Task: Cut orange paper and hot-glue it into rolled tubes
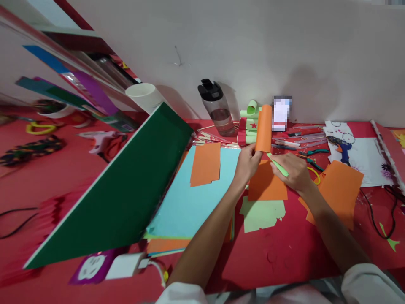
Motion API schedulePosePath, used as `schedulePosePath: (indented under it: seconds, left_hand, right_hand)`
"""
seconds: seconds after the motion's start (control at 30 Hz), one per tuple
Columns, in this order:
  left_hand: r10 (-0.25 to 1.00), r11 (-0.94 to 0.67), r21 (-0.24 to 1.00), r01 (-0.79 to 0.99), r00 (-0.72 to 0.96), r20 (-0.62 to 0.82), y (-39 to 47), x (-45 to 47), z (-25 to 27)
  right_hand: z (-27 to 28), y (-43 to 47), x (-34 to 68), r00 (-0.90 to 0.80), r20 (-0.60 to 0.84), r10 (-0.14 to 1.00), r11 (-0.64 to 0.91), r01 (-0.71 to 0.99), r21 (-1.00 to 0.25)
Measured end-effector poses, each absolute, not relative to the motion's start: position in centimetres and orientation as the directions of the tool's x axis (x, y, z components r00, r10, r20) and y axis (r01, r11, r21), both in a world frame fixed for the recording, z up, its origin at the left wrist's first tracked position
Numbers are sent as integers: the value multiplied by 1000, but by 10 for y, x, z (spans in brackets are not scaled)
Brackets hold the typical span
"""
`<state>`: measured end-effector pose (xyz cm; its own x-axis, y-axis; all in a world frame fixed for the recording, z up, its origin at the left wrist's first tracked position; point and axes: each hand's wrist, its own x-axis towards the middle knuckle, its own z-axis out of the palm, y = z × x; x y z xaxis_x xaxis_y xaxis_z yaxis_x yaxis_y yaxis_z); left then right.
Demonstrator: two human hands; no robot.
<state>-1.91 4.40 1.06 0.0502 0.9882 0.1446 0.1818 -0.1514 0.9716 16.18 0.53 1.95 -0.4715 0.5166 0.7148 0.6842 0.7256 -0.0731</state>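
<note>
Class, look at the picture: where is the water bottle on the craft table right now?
The water bottle stands upright at the back against the wall, centre of the head view, between the white cup and the green paper rolls.

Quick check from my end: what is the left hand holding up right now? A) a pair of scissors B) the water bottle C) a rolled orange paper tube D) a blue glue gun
C: the left hand grips the bottom of the rolled orange paper tube, upright above the red table, while the right hand holds a light green paper strip.
</note>
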Motion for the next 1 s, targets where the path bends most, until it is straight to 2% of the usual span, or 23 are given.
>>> schedulePosePath:
  seconds: [0.23, 0.6, 0.8, 1.0]
  left_hand:
    - [989, -148, 971, 189, 41, 142, 45, -19, 9]
    - [990, -142, 974, 177, 50, 135, 45, -19, 7]
    - [989, -144, 973, 178, 48, 138, 44, -20, 8]
    - [990, -139, 976, 170, 52, 132, 44, -19, 7]
  right_hand:
    - [21, 5, 160, -477, 740, 474, 739, 672, -40]
    - [18, 4, 160, -481, 699, 529, 715, 696, -62]
    - [20, 4, 159, -458, 755, 470, 749, 659, -67]
    - [20, 4, 158, -458, 754, 471, 735, 677, -48]
